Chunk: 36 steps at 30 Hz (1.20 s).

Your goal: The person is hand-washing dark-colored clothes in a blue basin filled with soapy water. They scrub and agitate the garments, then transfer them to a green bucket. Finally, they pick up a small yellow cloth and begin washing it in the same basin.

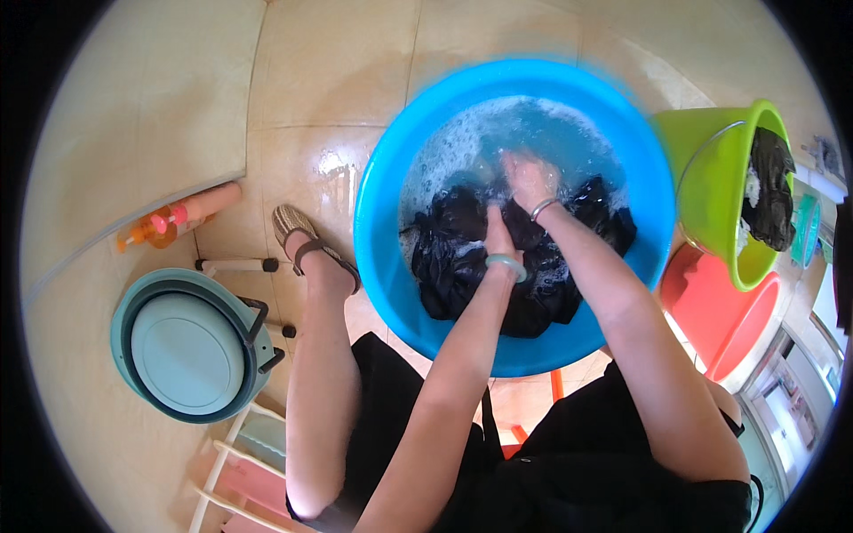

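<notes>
A round blue basin point(379, 209) holds sudsy water and a heap of wet black cloth point(453, 298). My left hand point(498, 233), a pale green bangle at its wrist, reaches into the middle of the heap. Its fingers are sunk among the dark folds and water, so their grip is hidden. Slightly farther off and to the right, my right hand point(531, 181) is in the water at the cloth's far edge, a silver bangle on its wrist. Its fingers look curled closed, but splashing water hides what is in them.
At right, a tilted lime-green bucket point(711, 164) has black cloth hanging over its rim, above a coral-red basin point(711, 306). At left are a grey-green folding basin point(187, 355), pink and orange bottles point(182, 216) by the wall, and a white rack point(218, 466).
</notes>
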Motion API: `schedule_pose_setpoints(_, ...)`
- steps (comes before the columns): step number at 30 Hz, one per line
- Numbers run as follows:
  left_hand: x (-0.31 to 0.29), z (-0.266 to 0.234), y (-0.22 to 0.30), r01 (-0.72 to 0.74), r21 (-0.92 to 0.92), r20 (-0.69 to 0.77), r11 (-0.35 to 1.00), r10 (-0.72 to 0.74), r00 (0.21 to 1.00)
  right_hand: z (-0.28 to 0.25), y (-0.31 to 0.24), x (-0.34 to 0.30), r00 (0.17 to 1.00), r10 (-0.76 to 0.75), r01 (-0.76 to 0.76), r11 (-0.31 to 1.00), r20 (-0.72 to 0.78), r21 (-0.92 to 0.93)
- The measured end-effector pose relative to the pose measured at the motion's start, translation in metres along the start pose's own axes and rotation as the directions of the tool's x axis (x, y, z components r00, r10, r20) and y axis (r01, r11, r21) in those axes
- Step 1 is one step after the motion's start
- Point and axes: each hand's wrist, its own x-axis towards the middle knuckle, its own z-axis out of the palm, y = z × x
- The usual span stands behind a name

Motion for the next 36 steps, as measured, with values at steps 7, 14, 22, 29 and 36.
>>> schedule_pose_setpoints(7,-0.045,0.007,0.013,-0.424,0.407,0.043,0.809,0.447,0.894,-0.085,0.034,-0.094,0.882,0.02,-0.369,0.651,0.47,0.663)
schedule_pose_setpoints(14,-0.191,0.029,-0.052,-0.762,0.622,0.761,-0.18,0.366,0.535,-0.171,0.072,-0.091,0.737,0.077,-0.568,0.61,0.672,0.553)
schedule_pose_setpoints(22,-0.171,-0.034,-0.095,-0.245,0.171,0.294,0.954,0.188,0.937,-0.164,0.055,-0.121,0.668,-0.247,0.058,0.958,0.702,0.281)
schedule_pose_setpoints(29,-0.131,0.002,0.011,-0.581,0.147,0.101,0.801,0.572,0.814,-0.19,0.031,-0.113,0.941,-0.253,0.012,0.684,0.222,0.73)
schedule_pose_setpoints(36,-0.07,0.061,0.056,-0.594,0.615,0.413,0.519,0.429,0.803,-0.109,0.051,-0.031,0.995,0.056,-0.009,0.862,-0.077,0.506)
